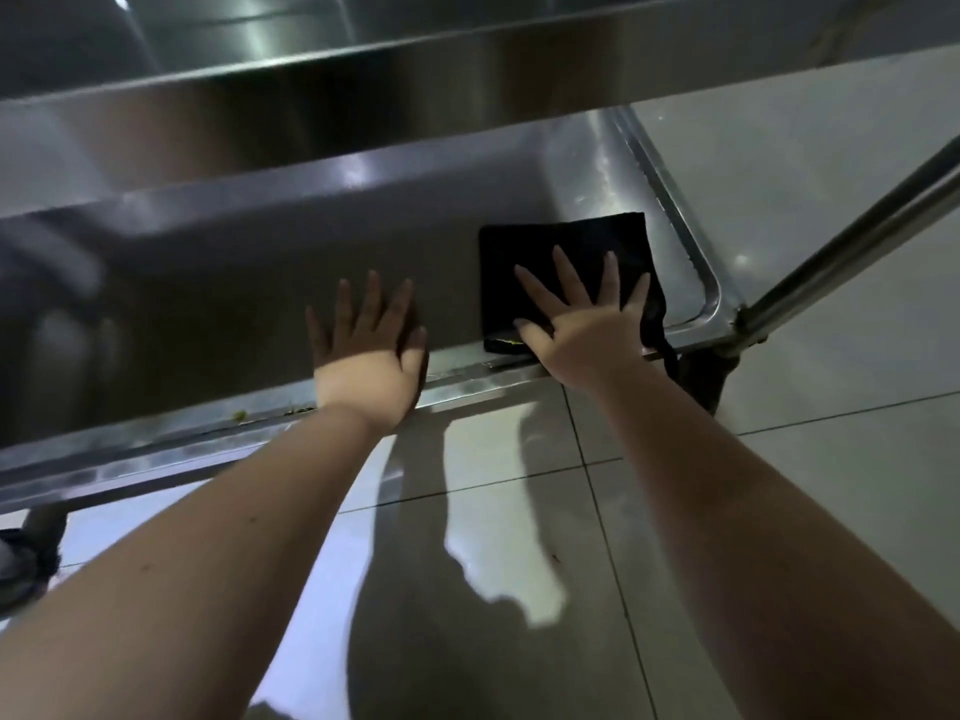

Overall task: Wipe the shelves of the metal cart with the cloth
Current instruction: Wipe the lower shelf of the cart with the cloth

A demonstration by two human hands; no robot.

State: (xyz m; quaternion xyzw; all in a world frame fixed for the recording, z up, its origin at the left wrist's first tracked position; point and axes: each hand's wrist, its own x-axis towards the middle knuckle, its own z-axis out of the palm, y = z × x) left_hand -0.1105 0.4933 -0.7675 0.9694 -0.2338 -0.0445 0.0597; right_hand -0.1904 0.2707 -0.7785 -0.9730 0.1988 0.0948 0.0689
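Note:
A black cloth (524,252) lies flat near the right end of the metal cart's lower shelf (249,272). My right hand (587,319) presses down on the cloth with its fingers spread and straight. My left hand (369,350) rests flat on the bare shelf just left of the cloth, fingers straight, holding nothing. A corner of the cloth hangs over the shelf's front rim by my right wrist. The upper shelf (311,90) overhangs the back of the lower one.
A slanted metal cart post (852,236) rises at the right from the shelf's front corner. Small yellow-green crumbs (240,415) sit on the front rim at the left. Glossy tiled floor (519,537) lies below, and a dark caster (31,553) shows at the lower left.

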